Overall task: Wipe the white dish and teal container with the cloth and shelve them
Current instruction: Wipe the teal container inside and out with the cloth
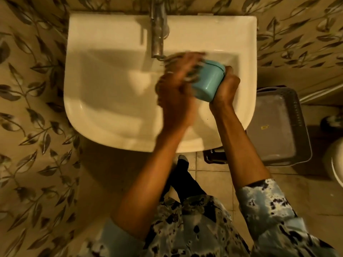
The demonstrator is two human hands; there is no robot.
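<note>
Container (207, 80), teal, sits gripped in my right hand (225, 88); my blurred left hand (174, 93) touches it, grip unclear

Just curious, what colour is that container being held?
Teal, a light blue-green; the container shows best in the head view.

A: Where do I have room?
B: I see the sink's (111, 101) left half free. The tap (157, 34) overhangs its far middle.
A: Right side?
B: Blocked: left hand (174, 93) and right hand (225, 89) crowd the teal container (207, 82) there; a grey tray (278, 112) sits just beyond the rim.
</note>
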